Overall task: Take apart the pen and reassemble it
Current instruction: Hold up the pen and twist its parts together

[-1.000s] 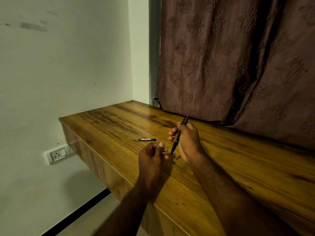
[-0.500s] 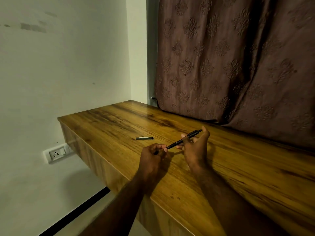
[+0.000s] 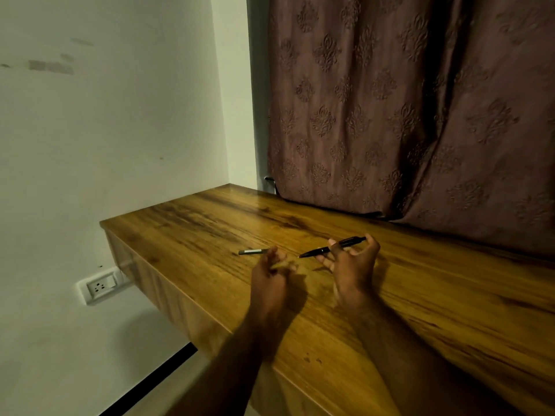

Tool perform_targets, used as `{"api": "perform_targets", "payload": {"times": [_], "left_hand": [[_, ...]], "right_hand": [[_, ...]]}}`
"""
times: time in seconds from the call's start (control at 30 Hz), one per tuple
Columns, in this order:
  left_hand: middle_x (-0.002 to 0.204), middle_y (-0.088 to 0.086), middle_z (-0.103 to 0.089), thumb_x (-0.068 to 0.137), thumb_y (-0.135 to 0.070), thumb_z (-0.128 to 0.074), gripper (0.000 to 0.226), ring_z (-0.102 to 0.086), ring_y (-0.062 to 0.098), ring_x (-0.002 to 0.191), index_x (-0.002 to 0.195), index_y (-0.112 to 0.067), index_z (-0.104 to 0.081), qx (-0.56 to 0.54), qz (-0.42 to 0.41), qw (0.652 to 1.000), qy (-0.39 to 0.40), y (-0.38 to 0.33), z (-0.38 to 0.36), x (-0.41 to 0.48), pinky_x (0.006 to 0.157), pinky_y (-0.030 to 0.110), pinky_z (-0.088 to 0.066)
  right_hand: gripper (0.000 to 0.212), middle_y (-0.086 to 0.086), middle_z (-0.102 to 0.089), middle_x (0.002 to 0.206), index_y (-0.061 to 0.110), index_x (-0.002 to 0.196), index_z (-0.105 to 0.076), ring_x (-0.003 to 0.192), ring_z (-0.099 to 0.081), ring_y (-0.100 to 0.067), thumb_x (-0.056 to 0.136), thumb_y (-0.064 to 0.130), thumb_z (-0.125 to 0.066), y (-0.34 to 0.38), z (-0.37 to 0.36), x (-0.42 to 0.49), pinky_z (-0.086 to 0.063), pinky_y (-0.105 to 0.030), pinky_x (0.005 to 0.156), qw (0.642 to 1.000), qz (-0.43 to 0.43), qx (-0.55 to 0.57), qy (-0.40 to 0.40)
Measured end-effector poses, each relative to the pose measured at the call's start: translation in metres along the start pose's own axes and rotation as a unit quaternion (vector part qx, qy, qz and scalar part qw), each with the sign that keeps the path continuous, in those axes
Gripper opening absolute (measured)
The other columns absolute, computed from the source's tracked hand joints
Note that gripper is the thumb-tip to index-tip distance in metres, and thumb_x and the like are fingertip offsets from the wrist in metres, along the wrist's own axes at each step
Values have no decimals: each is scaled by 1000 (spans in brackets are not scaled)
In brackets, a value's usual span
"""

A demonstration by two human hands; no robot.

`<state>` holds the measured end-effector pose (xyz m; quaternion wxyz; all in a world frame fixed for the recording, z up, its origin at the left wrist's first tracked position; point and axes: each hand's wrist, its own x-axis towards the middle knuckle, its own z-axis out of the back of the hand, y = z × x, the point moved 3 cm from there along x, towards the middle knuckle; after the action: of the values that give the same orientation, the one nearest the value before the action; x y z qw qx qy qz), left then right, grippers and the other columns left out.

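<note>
A black pen [image 3: 319,250] lies nearly level above the wooden desk [image 3: 192,235], tip pointing left, pinched between the thumb and fingers of my right hand [image 3: 354,265]. My left hand [image 3: 270,280] hovers just left of the pen tip, fingers loosely apart, touching nothing that I can see. A second short dark piece with a pale band [image 3: 253,251] rests flat on the desk, right behind my left fingertips.
The desk ends at a front edge [image 3: 192,307] near my left forearm, with floor below. A white wall with a power socket [image 3: 99,286] stands at the left. A brown patterned curtain [image 3: 405,115] hangs along the desk's back.
The pen swung from upright to nearly level in my right hand. My left hand touched its tip half a second ago and has since drawn away to the left.
</note>
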<state>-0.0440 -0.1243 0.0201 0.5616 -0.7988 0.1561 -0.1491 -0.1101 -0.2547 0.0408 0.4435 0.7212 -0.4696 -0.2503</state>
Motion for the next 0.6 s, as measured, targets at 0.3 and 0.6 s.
{"api": "perform_targets", "payload": {"times": [0.3, 0.6], "left_hand": [[136, -2, -45, 94, 7, -47, 60, -57, 6, 92, 145, -22, -34, -4, 40, 998, 50, 5, -8, -8, 56, 24, -55], [145, -1, -37, 89, 10, -52, 81, -53, 10, 110, 149, -33, -18, 29, 9, 995, 99, 8, -10, -12, 67, 27, -57]], "right_hand": [[65, -27, -52, 125, 20, 139, -29, 54, -70, -15, 89, -5, -60, -2, -5, 2, -59, -34, 52, 1000, -21, -13, 11], [65, -19, -53, 117, 20, 142, -28, 74, -68, -13, 90, -4, -58, 16, -10, 3, -60, -33, 58, 999, 41, 9, -5]]}}
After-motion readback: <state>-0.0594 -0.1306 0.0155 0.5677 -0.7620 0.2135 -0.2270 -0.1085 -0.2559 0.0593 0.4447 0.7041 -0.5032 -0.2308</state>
